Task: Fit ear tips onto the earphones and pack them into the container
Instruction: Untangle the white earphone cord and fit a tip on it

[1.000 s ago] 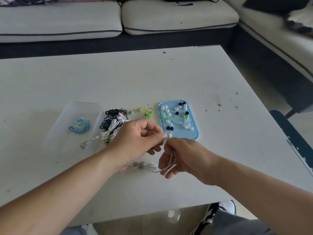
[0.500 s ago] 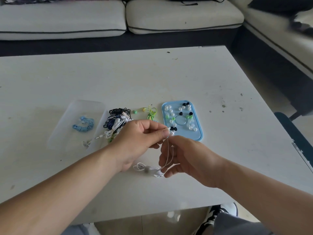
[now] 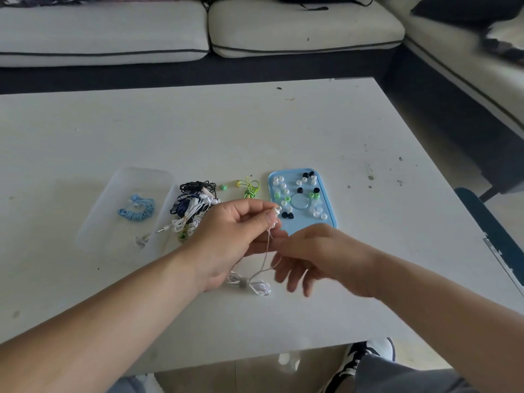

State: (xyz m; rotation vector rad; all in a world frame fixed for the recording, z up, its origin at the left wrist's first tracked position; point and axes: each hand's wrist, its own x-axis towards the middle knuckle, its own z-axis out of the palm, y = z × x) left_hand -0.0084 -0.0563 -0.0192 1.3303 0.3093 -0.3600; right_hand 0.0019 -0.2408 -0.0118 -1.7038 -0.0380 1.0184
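Note:
My left hand (image 3: 235, 236) pinches a white earbud (image 3: 276, 210) at its fingertips, just left of the blue tray (image 3: 330, 207). The bud's thin white cable (image 3: 265, 260) hangs down to a loose white bundle (image 3: 251, 285) on the table. My right hand (image 3: 314, 259) hovers below the tray, fingers spread and relaxed; the cable passes by its fingers. Several white, black and green ear tips (image 3: 300, 191) lie in the blue tray. A clear container (image 3: 113, 222) at the left holds a coiled blue earphone (image 3: 137, 211).
A tangled pile of black, white and blue earphones (image 3: 192, 208) lies between the container and my left hand. A green-yellow earphone (image 3: 248, 188) sits behind it. Sofas run along the far and right sides of the white table (image 3: 198, 131).
My right hand let go of the cable, opened its fingers and dropped slightly lower and to the right. My left hand keeps the earbud pinched near the tray.

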